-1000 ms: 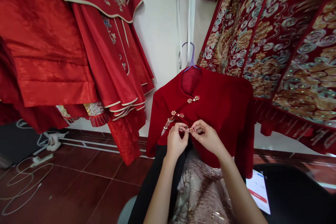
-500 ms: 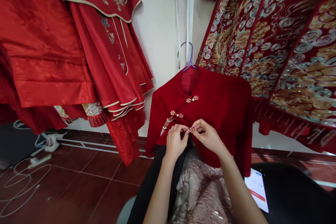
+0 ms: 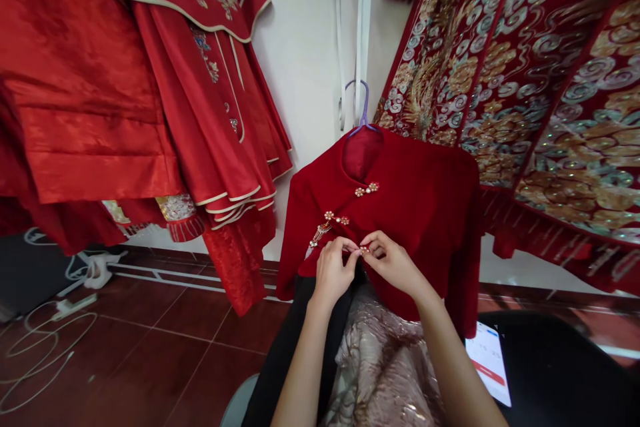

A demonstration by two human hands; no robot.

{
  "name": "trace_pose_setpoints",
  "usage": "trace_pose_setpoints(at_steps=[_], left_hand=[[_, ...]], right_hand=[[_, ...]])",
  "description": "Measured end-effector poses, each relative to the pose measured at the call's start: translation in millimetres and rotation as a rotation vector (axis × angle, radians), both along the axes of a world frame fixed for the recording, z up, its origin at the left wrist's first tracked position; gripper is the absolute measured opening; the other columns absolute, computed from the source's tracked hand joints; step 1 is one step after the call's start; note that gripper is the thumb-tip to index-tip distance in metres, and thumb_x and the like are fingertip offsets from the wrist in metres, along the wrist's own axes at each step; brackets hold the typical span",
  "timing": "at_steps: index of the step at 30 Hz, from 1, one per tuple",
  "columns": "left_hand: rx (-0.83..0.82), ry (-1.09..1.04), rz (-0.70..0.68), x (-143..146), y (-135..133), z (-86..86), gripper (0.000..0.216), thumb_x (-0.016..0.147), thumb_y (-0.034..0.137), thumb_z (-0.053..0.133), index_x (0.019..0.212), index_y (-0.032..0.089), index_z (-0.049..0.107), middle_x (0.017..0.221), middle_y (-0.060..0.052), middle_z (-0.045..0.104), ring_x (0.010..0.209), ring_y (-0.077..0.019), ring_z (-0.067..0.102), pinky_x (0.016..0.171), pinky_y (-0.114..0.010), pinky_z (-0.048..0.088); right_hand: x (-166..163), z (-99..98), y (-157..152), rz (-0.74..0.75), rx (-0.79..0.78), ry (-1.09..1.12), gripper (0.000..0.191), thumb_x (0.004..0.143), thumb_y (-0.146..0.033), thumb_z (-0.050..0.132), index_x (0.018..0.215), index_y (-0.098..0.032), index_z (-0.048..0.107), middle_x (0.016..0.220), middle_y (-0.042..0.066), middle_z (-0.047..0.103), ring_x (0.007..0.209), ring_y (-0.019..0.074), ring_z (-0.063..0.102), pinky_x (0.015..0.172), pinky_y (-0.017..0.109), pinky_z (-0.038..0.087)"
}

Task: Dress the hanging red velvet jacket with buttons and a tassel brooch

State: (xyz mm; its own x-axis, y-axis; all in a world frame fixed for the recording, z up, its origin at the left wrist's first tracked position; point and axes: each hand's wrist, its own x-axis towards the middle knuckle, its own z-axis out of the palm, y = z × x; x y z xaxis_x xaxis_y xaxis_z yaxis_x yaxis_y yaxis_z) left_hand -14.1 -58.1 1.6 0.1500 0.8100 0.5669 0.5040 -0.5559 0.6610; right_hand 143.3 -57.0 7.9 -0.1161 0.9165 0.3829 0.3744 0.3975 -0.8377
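A dark red velvet jacket (image 3: 425,213) hangs on a purple hanger (image 3: 365,107) in front of me. Two pearl-and-gold clasps (image 3: 367,189) near its collar are fastened, and a tassel (image 3: 318,235) hangs from the lower one. My left hand (image 3: 334,271) and my right hand (image 3: 393,261) meet at a third clasp (image 3: 361,250) lower on the front. Both hands pinch that clasp between thumb and fingers. Under my forearms lies a pale gold sequinned fabric (image 3: 385,367) over something black.
Red satin garments (image 3: 150,80) hang at the left against a white wall. A heavily embroidered red and gold robe (image 3: 525,80) hangs at the right. A phone (image 3: 489,360) with a lit screen lies at the lower right. White cables (image 3: 45,340) trail over the red tiled floor.
My fingers have shifted slightly on the third clasp, and my right thumb and forefinger have closed in tighter. The jacket and everything else stay as they were.
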Motion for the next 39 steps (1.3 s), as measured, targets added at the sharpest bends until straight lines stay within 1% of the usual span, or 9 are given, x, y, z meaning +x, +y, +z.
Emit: trace_pose_setpoints(at_steps=[4,8,10,12,14,19,28,34,39], left_hand=[[-0.056,-0.211,-0.051,2.1,4.1,3.1,0.013,0.082,0.028,0.063,0.092,0.021,0.06,0.087,-0.004,0.067,0.084,-0.0166,0.061,0.084,-0.033,0.047],[-0.33,-0.83,-0.017,10.4,26.1,19.1,0.016,0.081,0.027,0.062,0.092,0.018,0.056,0.089,-0.006,0.064,0.076,-0.0139,0.062,0.078,-0.031,0.051],[-0.522,-1.129,-0.08,16.0,37.4,28.7,0.012,0.084,0.026,0.056,0.091,0.016,0.055,0.091,-0.007,0.064,0.075,-0.0132,0.063,0.077,-0.031,0.052],[-0.639,-1.33,-0.151,20.9,43.9,34.4,0.01,0.087,0.023,0.05,0.089,0.016,0.056,0.091,-0.008,0.065,0.075,-0.0124,0.064,0.078,-0.029,0.052],[-0.662,-1.459,-0.187,23.5,44.8,34.6,0.011,0.088,0.02,0.046,0.084,0.016,0.056,0.094,-0.008,0.065,0.078,-0.0114,0.064,0.08,-0.027,0.052],[-0.671,-1.466,-0.292,22.0,37.5,27.2,0.012,0.088,0.022,0.051,0.083,0.016,0.061,0.101,-0.009,0.068,0.084,-0.0118,0.065,0.086,-0.027,0.051],[-0.628,-1.521,-0.169,28.6,38.6,30.3,0.01,0.086,0.013,0.055,0.085,0.012,0.064,0.09,-0.009,0.071,0.08,-0.0118,0.067,0.085,-0.026,0.051],[-0.626,-1.552,-0.173,24.6,37.7,30.7,0.018,0.09,0.022,0.049,0.085,0.014,0.064,0.096,-0.009,0.069,0.081,-0.0111,0.066,0.082,-0.024,0.051],[-0.594,-1.525,-0.172,26.0,39.2,29.1,0.012,0.087,0.022,0.055,0.085,0.015,0.064,0.094,-0.009,0.069,0.081,-0.0115,0.066,0.08,-0.023,0.051]], right_hand=[[2.9,8.6,-5.3,0.072,-0.019,0.063,0.017,0.08,-0.032,0.06,0.09,-0.021,0.053,0.074,-0.002,0.055,0.067,0.0131,0.054,0.064,0.028,0.046],[13.1,26.9,-17.6,0.221,-0.095,0.227,0.016,0.083,-0.033,0.059,0.09,-0.021,0.052,0.077,-0.002,0.051,0.07,0.0118,0.051,0.06,0.024,0.047],[16.8,34.4,-23.2,0.234,-0.083,0.302,0.014,0.083,-0.032,0.06,0.089,-0.021,0.052,0.08,-0.001,0.05,0.071,0.0112,0.05,0.058,0.022,0.045],[18.2,38.4,-26.3,0.228,-0.059,0.349,0.014,0.082,-0.03,0.06,0.087,-0.021,0.052,0.081,-0.001,0.048,0.071,0.0109,0.048,0.056,0.02,0.044],[18.2,39.2,-26.9,0.226,-0.055,0.366,0.014,0.081,-0.03,0.061,0.086,-0.021,0.051,0.079,-0.001,0.048,0.069,0.0109,0.047,0.054,0.02,0.043],[19.6,37.3,-25.8,0.205,-0.062,0.369,0.015,0.082,-0.033,0.059,0.085,-0.021,0.052,0.079,0.0,0.048,0.067,0.0112,0.047,0.054,0.021,0.042],[18.2,39.3,-26.8,0.222,-0.075,0.374,0.015,0.081,-0.032,0.06,0.085,-0.021,0.051,0.083,0.0,0.048,0.069,0.0107,0.046,0.054,0.02,0.042],[16.5,38.2,-25.9,0.222,-0.071,0.334,0.016,0.081,-0.034,0.06,0.085,-0.021,0.051,0.083,0.001,0.049,0.071,0.0119,0.048,0.054,0.021,0.044],[15.7,38.3,-26.5,0.229,-0.081,0.325,0.016,0.082,-0.035,0.059,0.085,-0.021,0.052,0.082,0.001,0.048,0.07,0.0116,0.048,0.054,0.021,0.044]])
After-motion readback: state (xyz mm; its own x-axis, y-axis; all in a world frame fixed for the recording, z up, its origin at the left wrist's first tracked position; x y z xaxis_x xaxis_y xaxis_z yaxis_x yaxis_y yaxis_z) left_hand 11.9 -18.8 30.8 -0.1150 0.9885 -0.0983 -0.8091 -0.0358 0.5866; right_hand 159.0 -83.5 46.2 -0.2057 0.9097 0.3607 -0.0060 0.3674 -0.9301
